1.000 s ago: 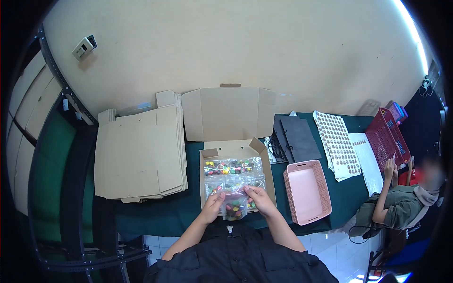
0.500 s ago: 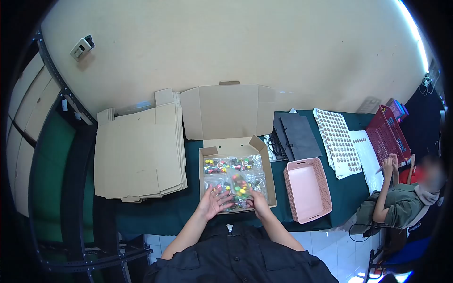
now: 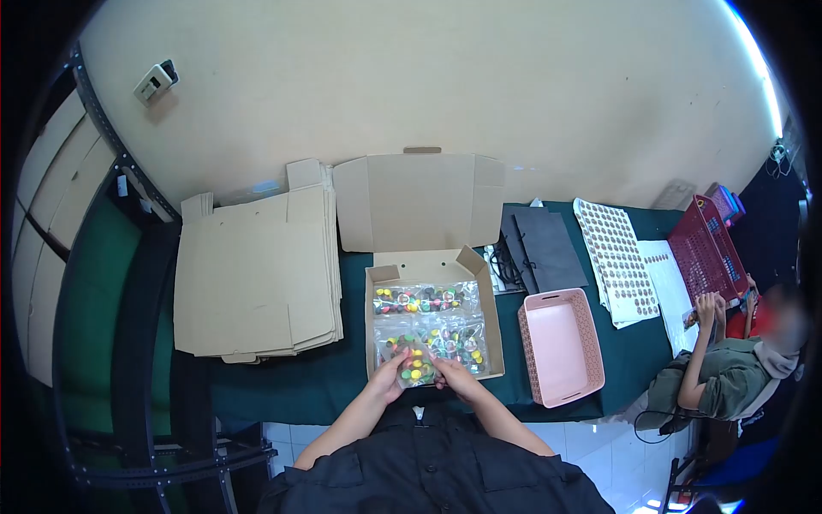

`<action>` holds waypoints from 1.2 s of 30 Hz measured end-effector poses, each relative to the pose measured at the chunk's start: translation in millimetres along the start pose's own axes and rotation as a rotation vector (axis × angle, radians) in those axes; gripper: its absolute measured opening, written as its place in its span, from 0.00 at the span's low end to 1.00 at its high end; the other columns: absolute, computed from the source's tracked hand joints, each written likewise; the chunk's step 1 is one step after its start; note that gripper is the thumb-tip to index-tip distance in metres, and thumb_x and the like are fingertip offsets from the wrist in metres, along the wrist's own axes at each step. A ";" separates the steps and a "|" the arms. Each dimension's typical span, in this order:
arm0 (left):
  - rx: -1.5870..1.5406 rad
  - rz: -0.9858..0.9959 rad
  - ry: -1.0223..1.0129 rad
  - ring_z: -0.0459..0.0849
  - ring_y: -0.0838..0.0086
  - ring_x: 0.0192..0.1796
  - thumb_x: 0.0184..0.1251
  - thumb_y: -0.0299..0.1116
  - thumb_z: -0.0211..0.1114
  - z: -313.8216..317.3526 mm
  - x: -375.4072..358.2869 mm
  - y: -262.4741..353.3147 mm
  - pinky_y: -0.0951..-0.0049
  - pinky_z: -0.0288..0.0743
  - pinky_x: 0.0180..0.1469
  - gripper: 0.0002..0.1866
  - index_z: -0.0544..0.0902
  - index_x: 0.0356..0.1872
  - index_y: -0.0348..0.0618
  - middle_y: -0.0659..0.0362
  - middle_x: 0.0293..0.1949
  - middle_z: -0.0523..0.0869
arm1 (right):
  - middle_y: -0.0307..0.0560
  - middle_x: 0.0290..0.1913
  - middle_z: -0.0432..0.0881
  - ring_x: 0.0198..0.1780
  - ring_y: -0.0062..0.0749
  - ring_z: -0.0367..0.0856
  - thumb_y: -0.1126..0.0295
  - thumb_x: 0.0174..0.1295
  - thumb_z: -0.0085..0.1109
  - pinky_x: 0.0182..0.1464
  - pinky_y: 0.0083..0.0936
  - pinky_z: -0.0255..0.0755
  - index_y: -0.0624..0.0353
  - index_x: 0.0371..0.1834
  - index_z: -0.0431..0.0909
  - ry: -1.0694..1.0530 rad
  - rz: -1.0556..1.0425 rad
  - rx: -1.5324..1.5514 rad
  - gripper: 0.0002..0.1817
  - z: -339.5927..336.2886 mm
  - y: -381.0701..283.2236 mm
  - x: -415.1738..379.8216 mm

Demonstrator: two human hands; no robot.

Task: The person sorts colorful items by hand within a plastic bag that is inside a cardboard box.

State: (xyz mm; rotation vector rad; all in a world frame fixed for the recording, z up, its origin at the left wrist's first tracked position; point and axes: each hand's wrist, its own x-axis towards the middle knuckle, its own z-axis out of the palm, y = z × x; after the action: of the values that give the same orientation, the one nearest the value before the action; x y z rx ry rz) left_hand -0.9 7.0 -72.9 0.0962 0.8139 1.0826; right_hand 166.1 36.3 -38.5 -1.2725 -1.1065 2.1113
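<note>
Probably light, floppy and slippery, the bag at lower centre suits an edge grip; left hand and right hand pinch its sides between fingers.

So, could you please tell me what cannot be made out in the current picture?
- What lies beneath the held bag: head view, covered by it and the left hand.
- Fine print on the stickers: head view, too small.
- The red basket's full contents: head view, behind its wall.
- What the co-worker holds: head view, too small.
</note>
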 end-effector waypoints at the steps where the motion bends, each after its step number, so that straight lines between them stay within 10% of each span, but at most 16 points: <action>1: -0.049 0.016 0.000 0.81 0.75 0.39 0.65 0.39 0.55 3.5 -1.9 0.6 0.67 0.77 0.46 0.13 0.72 0.46 0.44 0.63 0.35 0.80 | 0.30 0.17 0.60 0.19 0.16 0.58 0.57 0.65 0.47 0.23 0.16 0.56 0.54 0.20 0.66 -0.005 0.002 -0.001 0.18 2.4 -1.0 -0.5; 10: 0.141 0.150 0.081 0.73 0.73 0.52 0.66 0.40 0.55 27.7 -20.1 1.7 0.70 0.70 0.50 0.23 0.60 0.59 0.51 0.61 0.55 0.67 | 0.41 0.35 0.73 0.37 0.21 0.72 0.72 0.54 0.59 0.43 0.20 0.67 0.60 0.20 0.68 0.320 -0.700 -0.263 0.11 -1.8 8.9 6.6; 13: 0.034 0.114 -0.139 0.76 0.71 0.48 0.66 0.38 0.54 21.1 -12.2 -1.8 0.72 0.74 0.45 0.19 0.64 0.57 0.50 0.58 0.47 0.75 | 0.47 0.47 0.74 0.50 0.32 0.73 0.74 0.55 0.56 0.52 0.28 0.66 0.62 0.27 0.74 0.029 -0.853 -0.716 0.04 15.6 -22.5 -16.7; 21: 0.159 0.315 0.014 0.75 0.72 0.51 0.66 0.32 0.54 31.0 -16.4 1.6 0.71 0.73 0.50 0.19 0.64 0.57 0.43 0.57 0.50 0.74 | 0.46 0.52 0.73 0.47 0.27 0.73 0.68 0.63 0.50 0.51 0.23 0.66 0.66 0.55 0.64 0.294 -0.623 -0.227 0.19 0.2 -9.9 10.8; 25: 0.325 0.284 -0.002 0.74 0.73 0.52 0.66 0.34 0.55 34.8 -17.2 -3.8 0.71 0.70 0.52 0.20 0.65 0.56 0.41 0.57 0.50 0.74 | 0.45 0.50 0.73 0.47 0.23 0.72 0.64 0.62 0.52 0.51 0.21 0.66 0.66 0.55 0.65 0.196 -0.325 -0.017 0.22 7.1 -16.4 5.8; 29: 0.259 0.342 0.014 0.73 0.75 0.52 0.66 0.37 0.55 36.6 -15.5 -9.9 0.72 0.68 0.54 0.20 0.66 0.56 0.40 0.58 0.50 0.74 | 0.30 0.24 0.73 0.23 0.09 0.66 0.59 0.63 0.52 0.25 0.11 0.62 0.62 0.48 0.74 0.046 -0.311 -0.178 0.18 8.8 -23.7 -1.3; 36: 0.397 0.492 0.092 0.73 0.75 0.51 0.67 0.39 0.53 32.8 -13.0 -15.1 0.74 0.67 0.53 0.20 0.66 0.55 0.37 0.57 0.49 0.74 | 0.32 0.30 0.76 0.31 0.12 0.69 0.63 0.65 0.47 0.32 0.12 0.65 0.63 0.49 0.74 0.068 -0.409 -0.048 0.17 6.7 -4.3 11.3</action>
State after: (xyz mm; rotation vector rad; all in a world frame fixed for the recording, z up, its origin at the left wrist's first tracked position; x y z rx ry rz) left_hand 28.3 -1.0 -49.3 0.6107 1.1149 1.3767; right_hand 154.7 44.0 -39.3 -1.0247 -1.2693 1.7362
